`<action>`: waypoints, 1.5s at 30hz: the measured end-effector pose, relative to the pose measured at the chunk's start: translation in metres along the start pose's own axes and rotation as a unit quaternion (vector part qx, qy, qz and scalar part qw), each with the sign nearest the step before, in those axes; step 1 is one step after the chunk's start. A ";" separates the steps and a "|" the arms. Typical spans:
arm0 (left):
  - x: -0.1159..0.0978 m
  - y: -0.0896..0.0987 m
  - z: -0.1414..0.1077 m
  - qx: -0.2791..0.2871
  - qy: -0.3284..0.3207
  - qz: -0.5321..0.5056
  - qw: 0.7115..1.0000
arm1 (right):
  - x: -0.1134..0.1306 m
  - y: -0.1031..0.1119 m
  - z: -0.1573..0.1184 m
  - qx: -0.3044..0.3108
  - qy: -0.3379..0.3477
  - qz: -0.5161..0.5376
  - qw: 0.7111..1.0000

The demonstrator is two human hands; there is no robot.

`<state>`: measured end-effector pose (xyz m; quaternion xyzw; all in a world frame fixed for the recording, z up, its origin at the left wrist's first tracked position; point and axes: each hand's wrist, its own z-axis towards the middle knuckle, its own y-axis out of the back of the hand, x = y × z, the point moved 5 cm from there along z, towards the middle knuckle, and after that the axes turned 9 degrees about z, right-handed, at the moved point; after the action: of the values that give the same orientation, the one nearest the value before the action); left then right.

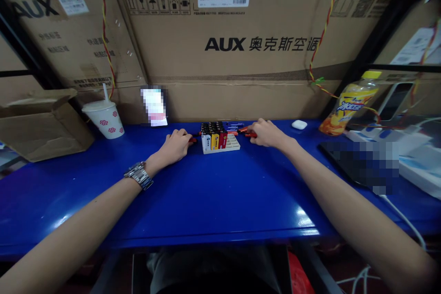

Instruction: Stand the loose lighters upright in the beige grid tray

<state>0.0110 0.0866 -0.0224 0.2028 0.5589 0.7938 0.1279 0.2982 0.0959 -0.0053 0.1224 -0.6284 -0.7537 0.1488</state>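
A white gridded battery tray (234, 143) stands in the middle of the blue table. Several upright batteries (215, 141) with white, yellow and red wrappers and black tops fill its left part, while cells on its right side show bare. My left hand (175, 147), a metal watch on its wrist, is closed just left of the tray; a red-and-black battery (193, 140) pokes out at its fingertips. To the tray's right, my right hand (267, 133) has its fingers closed on a red battery (252, 135). Loose blue batteries (234, 125) and orange ones lie behind the tray, partly hidden.
At the left are a paper bag (48, 124), a lidded cup (105, 118) with a straw and a propped phone (154, 106). Rightward lie a white earbud case (299, 124), a drink bottle (349, 104) and a dark device (358, 163) with a cable. Large cartons (262, 87) form the back.
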 end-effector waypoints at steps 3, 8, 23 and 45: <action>0.002 -0.001 0.002 -0.026 0.006 -0.044 0.999 | 0.000 0.000 -0.001 -0.022 0.014 0.119 0.993; 0.007 0.010 0.003 -0.080 0.089 -0.238 0.964 | 0.004 0.001 0.001 -0.094 0.027 0.438 0.894; 0.003 0.024 -0.003 -0.152 0.173 -0.483 0.845 | 0.026 0.011 -0.002 -0.216 -0.102 0.662 0.710; -0.001 0.043 -0.007 -0.179 0.199 -0.269 0.925 | 0.018 0.002 -0.001 -0.274 -0.142 0.570 0.761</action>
<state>0.0096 0.0660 0.0163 -0.1434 0.4552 0.8402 0.2574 0.2815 0.0880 -0.0037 -0.4128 -0.3631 -0.6782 0.4876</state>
